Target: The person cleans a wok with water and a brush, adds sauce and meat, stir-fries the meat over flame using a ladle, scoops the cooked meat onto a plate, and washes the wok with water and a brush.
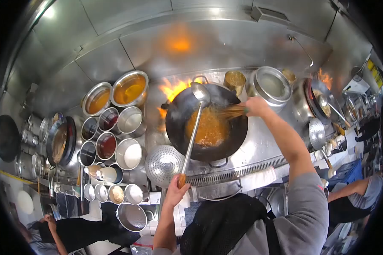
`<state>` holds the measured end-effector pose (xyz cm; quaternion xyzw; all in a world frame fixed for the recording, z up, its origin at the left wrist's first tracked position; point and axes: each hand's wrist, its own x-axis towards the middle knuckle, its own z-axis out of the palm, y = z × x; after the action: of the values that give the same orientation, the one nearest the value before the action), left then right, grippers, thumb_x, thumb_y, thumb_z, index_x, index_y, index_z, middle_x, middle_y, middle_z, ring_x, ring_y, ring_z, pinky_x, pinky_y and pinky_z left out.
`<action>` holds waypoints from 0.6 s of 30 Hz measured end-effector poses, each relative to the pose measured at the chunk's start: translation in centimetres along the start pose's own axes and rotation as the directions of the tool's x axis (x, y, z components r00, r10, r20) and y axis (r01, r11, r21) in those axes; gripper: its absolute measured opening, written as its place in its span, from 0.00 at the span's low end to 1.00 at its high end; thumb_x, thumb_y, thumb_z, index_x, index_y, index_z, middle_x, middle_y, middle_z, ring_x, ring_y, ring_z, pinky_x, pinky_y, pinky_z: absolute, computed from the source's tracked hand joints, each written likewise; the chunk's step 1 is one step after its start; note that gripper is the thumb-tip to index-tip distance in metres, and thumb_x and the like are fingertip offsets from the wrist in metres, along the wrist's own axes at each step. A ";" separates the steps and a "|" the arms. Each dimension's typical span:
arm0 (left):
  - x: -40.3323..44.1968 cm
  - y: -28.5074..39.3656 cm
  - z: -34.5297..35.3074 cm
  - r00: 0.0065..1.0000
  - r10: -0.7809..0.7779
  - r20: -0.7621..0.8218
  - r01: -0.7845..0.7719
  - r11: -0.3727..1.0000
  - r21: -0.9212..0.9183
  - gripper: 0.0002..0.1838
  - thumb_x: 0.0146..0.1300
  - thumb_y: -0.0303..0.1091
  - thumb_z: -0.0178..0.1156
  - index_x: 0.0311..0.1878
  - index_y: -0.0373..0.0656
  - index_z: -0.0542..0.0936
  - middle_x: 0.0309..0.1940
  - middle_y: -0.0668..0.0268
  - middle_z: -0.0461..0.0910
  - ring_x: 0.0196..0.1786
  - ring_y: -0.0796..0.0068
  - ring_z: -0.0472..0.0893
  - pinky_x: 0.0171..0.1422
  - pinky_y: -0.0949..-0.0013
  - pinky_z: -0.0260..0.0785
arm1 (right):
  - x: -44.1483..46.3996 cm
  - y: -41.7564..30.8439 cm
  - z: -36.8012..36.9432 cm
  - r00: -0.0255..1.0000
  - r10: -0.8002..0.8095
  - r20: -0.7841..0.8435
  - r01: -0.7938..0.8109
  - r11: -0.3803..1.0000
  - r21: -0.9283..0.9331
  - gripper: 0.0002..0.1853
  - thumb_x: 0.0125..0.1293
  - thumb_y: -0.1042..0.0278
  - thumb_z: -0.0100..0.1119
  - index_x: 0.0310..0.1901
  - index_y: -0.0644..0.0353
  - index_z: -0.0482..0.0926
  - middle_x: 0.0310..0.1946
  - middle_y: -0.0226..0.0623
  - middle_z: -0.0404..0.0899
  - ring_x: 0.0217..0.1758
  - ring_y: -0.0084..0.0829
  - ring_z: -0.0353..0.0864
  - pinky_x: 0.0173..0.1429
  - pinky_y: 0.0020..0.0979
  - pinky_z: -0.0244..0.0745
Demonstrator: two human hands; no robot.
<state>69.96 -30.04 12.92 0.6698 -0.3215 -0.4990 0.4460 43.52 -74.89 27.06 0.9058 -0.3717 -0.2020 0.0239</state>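
Note:
A large black wok [237,138] sits over a burner with brown, bubbling liquid [207,129] in it. My left hand [175,193] is closed around the wooden handle end of a long steel ladle [193,129]. The ladle crosses the wok's left part, its bowl near the far rim. At the wok's right rim, my right hand [255,106] grips a bamboo wok brush [230,111]. The brush's splayed bristles point left into the wok, close to the liquid, partly blurred. A round perforated strainer [164,165] lies just left of the wok.
Flames [174,89] rise behind the wok's left side. To the left stand pots of orange liquid [130,88] and several seasoning containers [129,154]. A steel pot [269,85] stands at the back right. Other people [357,191] are at both sides.

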 end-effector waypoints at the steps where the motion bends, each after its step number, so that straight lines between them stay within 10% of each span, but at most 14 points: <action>1: 0.1 -0.9 -0.5 0.998 0.053 -0.040 -0.051 0.998 0.035 0.28 0.68 0.32 0.70 0.67 0.38 0.71 0.45 0.64 0.81 0.42 0.73 0.81 0.45 0.69 0.76 | -0.3 1.8 -0.2 0.992 0.051 -0.115 -0.044 0.997 0.068 0.35 0.60 0.55 0.74 0.71 0.36 0.78 0.53 0.49 0.87 0.58 0.53 0.85 0.64 0.49 0.79; 5: -0.4 -0.9 -3.2 0.956 0.243 -0.163 -0.192 0.941 0.278 0.31 0.67 0.35 0.71 0.70 0.41 0.71 0.52 0.53 0.85 0.51 0.62 0.86 0.54 0.58 0.78 | -2.8 4.8 -4.0 0.778 0.160 -0.608 0.119 0.912 0.392 0.35 0.58 0.60 0.75 0.70 0.35 0.78 0.54 0.47 0.86 0.58 0.53 0.85 0.63 0.45 0.80; 7: -1.4 2.5 -3.6 0.967 0.197 -0.161 -0.091 0.858 0.506 0.28 0.67 0.34 0.68 0.68 0.44 0.72 0.54 0.47 0.84 0.52 0.48 0.87 0.54 0.51 0.79 | -5.0 1.5 -7.3 0.463 0.447 -0.765 0.400 0.665 0.631 0.34 0.61 0.54 0.73 0.71 0.34 0.77 0.49 0.44 0.86 0.54 0.48 0.87 0.61 0.46 0.81; 8: -1.3 2.4 -3.5 0.945 0.290 -0.153 -0.170 0.831 0.530 0.25 0.68 0.35 0.67 0.66 0.48 0.74 0.50 0.45 0.85 0.50 0.39 0.85 0.52 0.45 0.78 | -6.6 1.4 -8.4 0.457 0.452 -0.766 0.396 0.668 0.630 0.34 0.61 0.54 0.73 0.71 0.34 0.77 0.49 0.44 0.86 0.54 0.48 0.87 0.61 0.46 0.81; 10: -1.2 1.3 -2.9 0.923 0.363 -0.129 -0.237 0.800 0.551 0.26 0.67 0.34 0.68 0.66 0.46 0.74 0.49 0.46 0.85 0.49 0.42 0.86 0.52 0.50 0.79 | -9.5 1.6 -10.3 0.946 0.056 -0.318 -0.045 0.998 0.043 0.39 0.57 0.65 0.76 0.73 0.42 0.75 0.55 0.44 0.84 0.56 0.52 0.85 0.61 0.46 0.81; 13: -1.5 1.1 -2.1 0.882 0.458 -0.108 -0.318 0.749 0.582 0.24 0.68 0.37 0.67 0.66 0.49 0.75 0.46 0.49 0.87 0.49 0.40 0.85 0.52 0.46 0.78 | -11.9 6.3 -11.0 0.908 0.148 -0.391 -0.158 0.987 0.008 0.41 0.57 0.67 0.76 0.74 0.44 0.73 0.55 0.42 0.84 0.57 0.51 0.85 0.61 0.46 0.81; 16: -2.2 1.0 -0.3 0.955 0.287 -0.079 -0.200 0.814 0.545 0.25 0.68 0.36 0.67 0.67 0.50 0.75 0.47 0.49 0.86 0.51 0.41 0.85 0.53 0.48 0.78 | -13.3 7.3 -7.8 0.677 0.136 -0.723 0.079 0.963 0.256 0.43 0.57 0.64 0.77 0.76 0.39 0.71 0.57 0.44 0.83 0.59 0.50 0.84 0.64 0.47 0.80; 18: -2.7 1.6 1.6 0.936 0.346 -0.059 -0.278 0.834 0.477 0.25 0.67 0.34 0.69 0.65 0.44 0.75 0.45 0.48 0.86 0.45 0.48 0.88 0.50 0.55 0.79 | -15.6 6.4 -5.5 0.864 0.023 -0.502 0.079 0.980 0.182 0.42 0.57 0.60 0.77 0.75 0.39 0.71 0.58 0.44 0.83 0.60 0.50 0.84 0.67 0.48 0.78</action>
<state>67.72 -28.76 15.19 0.7289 -0.5029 -0.2793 0.3712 31.39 -69.43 38.74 0.9302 -0.3575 0.0778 0.0275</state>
